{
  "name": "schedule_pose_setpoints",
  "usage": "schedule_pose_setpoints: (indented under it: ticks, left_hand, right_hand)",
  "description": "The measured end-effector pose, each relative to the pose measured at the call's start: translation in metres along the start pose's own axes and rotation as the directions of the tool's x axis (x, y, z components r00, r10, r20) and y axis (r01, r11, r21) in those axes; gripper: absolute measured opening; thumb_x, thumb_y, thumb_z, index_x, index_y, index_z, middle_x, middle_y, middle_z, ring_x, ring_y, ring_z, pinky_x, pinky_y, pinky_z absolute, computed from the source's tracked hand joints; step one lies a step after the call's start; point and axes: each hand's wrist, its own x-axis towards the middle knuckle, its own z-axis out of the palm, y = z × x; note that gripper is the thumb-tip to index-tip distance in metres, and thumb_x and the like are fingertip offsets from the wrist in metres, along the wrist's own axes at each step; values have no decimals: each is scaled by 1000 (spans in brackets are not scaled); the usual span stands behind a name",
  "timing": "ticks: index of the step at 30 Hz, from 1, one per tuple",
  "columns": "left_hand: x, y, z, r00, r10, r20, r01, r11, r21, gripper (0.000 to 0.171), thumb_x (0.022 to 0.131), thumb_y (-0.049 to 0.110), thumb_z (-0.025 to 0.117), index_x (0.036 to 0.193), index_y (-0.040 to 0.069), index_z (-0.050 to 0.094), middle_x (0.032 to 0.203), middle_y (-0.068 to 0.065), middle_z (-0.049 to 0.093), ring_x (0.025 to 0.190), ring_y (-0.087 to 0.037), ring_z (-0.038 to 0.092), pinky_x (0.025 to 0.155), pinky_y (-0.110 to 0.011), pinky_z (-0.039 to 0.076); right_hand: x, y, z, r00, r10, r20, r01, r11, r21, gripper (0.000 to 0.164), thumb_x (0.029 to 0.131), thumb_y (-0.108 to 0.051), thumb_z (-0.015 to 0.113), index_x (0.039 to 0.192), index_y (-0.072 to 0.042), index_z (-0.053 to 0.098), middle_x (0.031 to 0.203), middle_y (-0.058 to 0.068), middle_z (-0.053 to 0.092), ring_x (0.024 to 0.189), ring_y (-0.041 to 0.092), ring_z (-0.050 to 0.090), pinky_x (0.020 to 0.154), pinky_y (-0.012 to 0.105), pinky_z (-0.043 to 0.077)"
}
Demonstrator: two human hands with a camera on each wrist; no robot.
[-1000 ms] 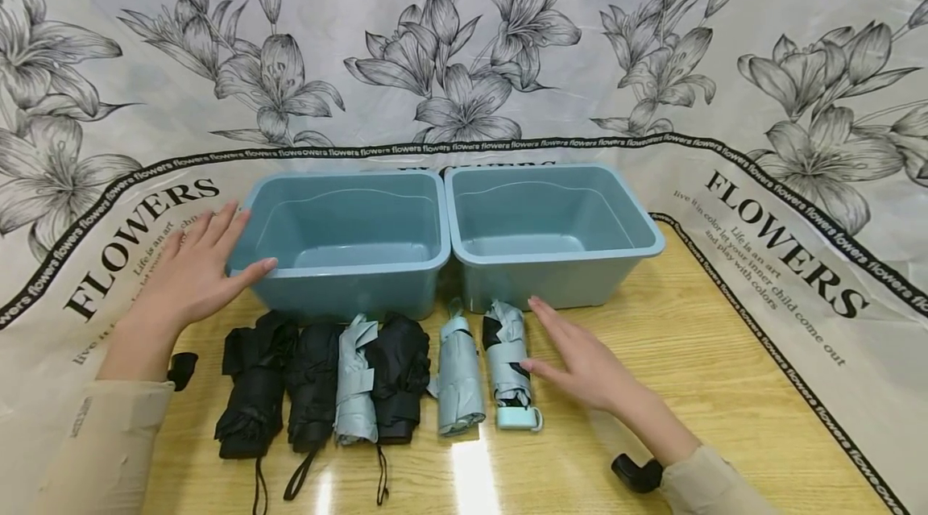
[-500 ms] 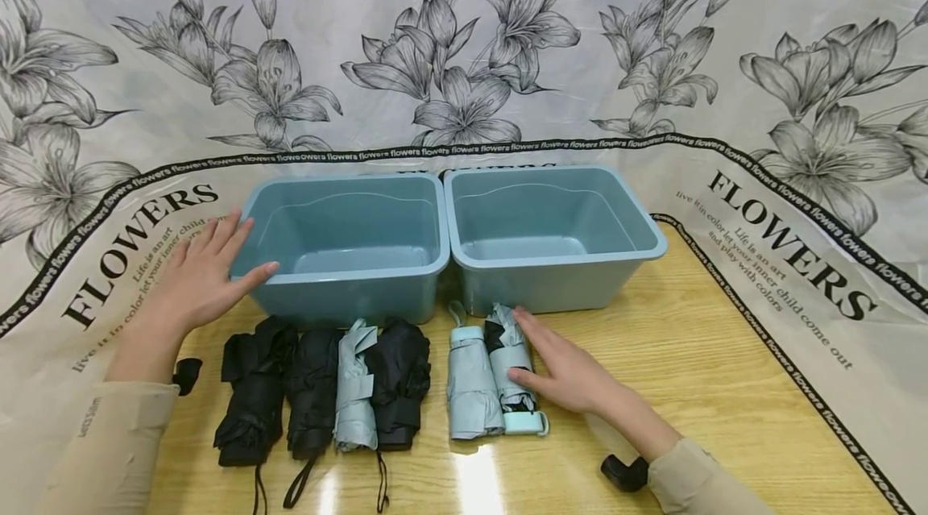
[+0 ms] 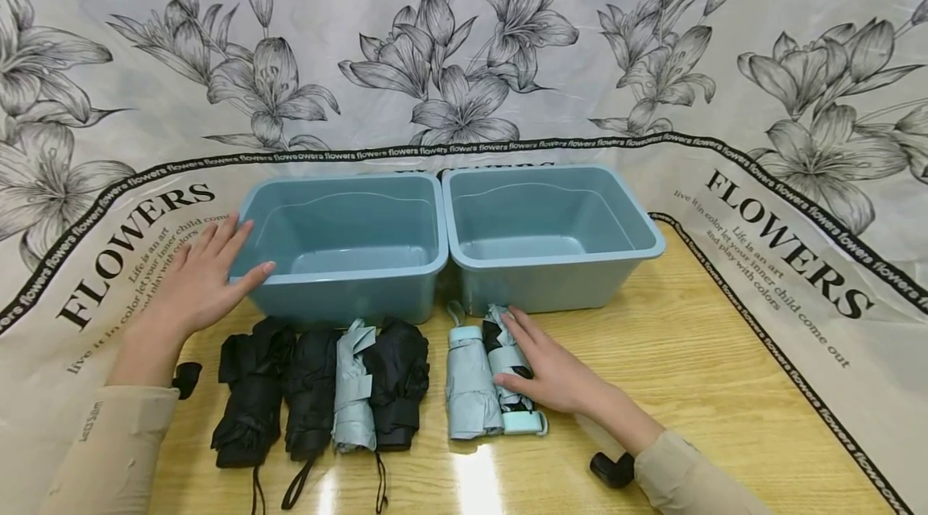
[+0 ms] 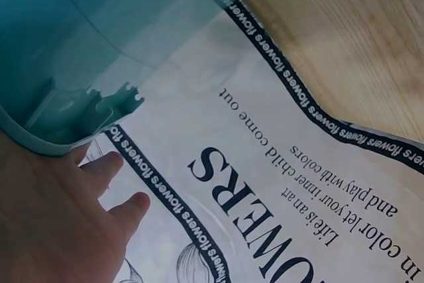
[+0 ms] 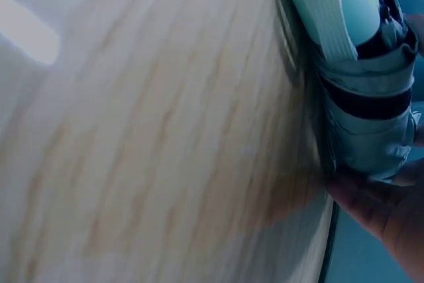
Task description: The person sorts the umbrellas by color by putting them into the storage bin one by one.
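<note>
My left hand (image 3: 192, 281) rests on the left rim of the left blue bin (image 3: 341, 293), fingers straight and spread. In the left wrist view, part of the hand (image 4: 59, 217) shows beside the bin wall. My right hand (image 3: 554, 378) lies along a folded light blue umbrella (image 3: 505, 357) with black patches and a mint handle, touching it with fairly straight fingers. The right wrist view shows this umbrella (image 5: 368, 111) from its handle end, with fingers at its side. Against its left side lies another folded light blue umbrella (image 3: 471, 390).
Left of these lie three folded black umbrellas (image 3: 250, 402) with one light blue umbrella (image 3: 354, 398) among them. A second blue bin (image 3: 544, 285) adjoins the first. Printed flower cloth (image 3: 797, 281) hangs behind and borders the wooden table (image 3: 696, 354).
The inner light blue umbrella has rolled right against the outer one. My right hand has moved left, further over the outer umbrella. The left hand has stayed on the bin rim.
</note>
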Motion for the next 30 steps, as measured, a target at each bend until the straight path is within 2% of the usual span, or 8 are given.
schedule_pose_setpoints:
  ticks: [6, 13, 21, 30]
  left_hand:
    - [0, -1, 0, 1000, 4, -13, -4, 1000, 18, 90, 105, 64, 40, 168, 6, 9, 174, -21, -4, 157, -49, -2, 117, -79, 3]
    - [2, -2, 3, 1000, 2, -13, -2, 999, 39, 94, 105, 65, 38, 166, -1, 8, 172, -25, 1, 157, -50, 4, 119, -76, 5]
    - [3, -2, 3, 999, 26, -23, -25, 998, 58, 96, 106, 64, 38, 162, -10, 13, 169, -32, 10, 154, -54, 11, 122, -70, 10]
    - [3, -4, 4, 999, 39, -29, -37, 997, 65, 96, 106, 62, 38, 161, -12, 13, 168, -34, 11, 154, -55, 11, 123, -68, 12]
  right_hand:
    - [7, -4, 2, 999, -10, -40, 9, 1000, -3, 95, 97, -52, 70, 166, -6, 23, 169, 23, 20, 144, 48, 41, 108, 62, 46]
    - [11, -5, 6, 996, 42, -82, -34, 995, 92, 96, 89, -44, 82, 163, -6, 33, 165, 24, 27, 133, 48, 53, 101, 61, 52]
    - [10, -5, 7, 990, 78, -115, -59, 985, 162, 95, 85, -37, 86, 161, -6, 38, 165, 22, 30, 140, 46, 47, 104, 61, 49]
    - [11, -1, 9, 985, 45, -169, -18, 988, 155, 92, 80, -28, 86, 158, -5, 43, 161, 20, 37, 141, 43, 46, 106, 60, 48]
